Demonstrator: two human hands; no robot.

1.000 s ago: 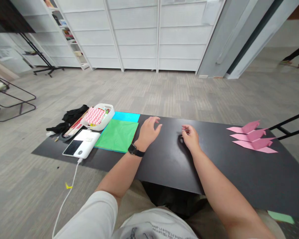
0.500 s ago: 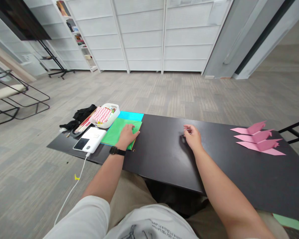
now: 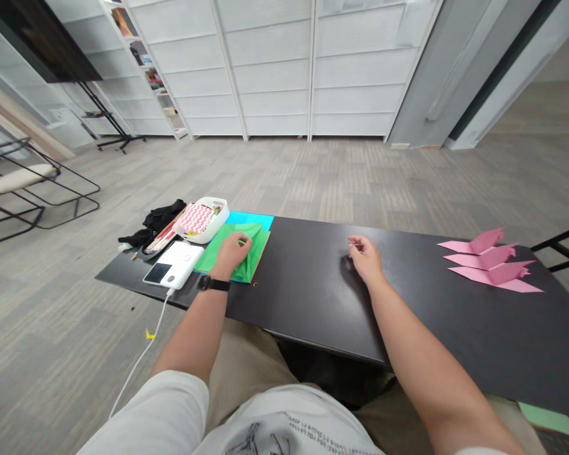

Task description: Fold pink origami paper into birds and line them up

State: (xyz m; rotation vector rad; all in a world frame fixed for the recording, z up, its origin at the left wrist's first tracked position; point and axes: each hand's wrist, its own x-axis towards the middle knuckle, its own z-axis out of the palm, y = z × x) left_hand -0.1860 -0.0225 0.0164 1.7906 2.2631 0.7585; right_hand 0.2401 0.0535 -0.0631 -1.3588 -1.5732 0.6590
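My left hand [image 3: 233,254] pinches a green paper sheet [image 3: 252,258] on top of a stack. The sheet is creased and bulges up beside the fingers. Orange edges peek out along the stack's right side, and a blue sheet [image 3: 255,219] shows behind it. My right hand [image 3: 366,258] hovers just above the dark table or rests on it, fingers curled in toward the thumb; whatever they may hold is too small to make out. Off to the right stand three pink folded paper birds [image 3: 495,258] in a row.
Left of the stack lie a white power bank [image 3: 183,259] with a cable [image 3: 157,325], a white basket [image 3: 224,212] with a pink zigzag-patterned item, pens in a black tray, and black cloth [image 3: 164,216]. A black table [image 3: 308,284] carries everything. A chair [image 3: 23,180] stands at far left.
My left hand has drawn back slightly to the left and closed on the green sheet, which now buckles upward. My right hand has hardly moved.
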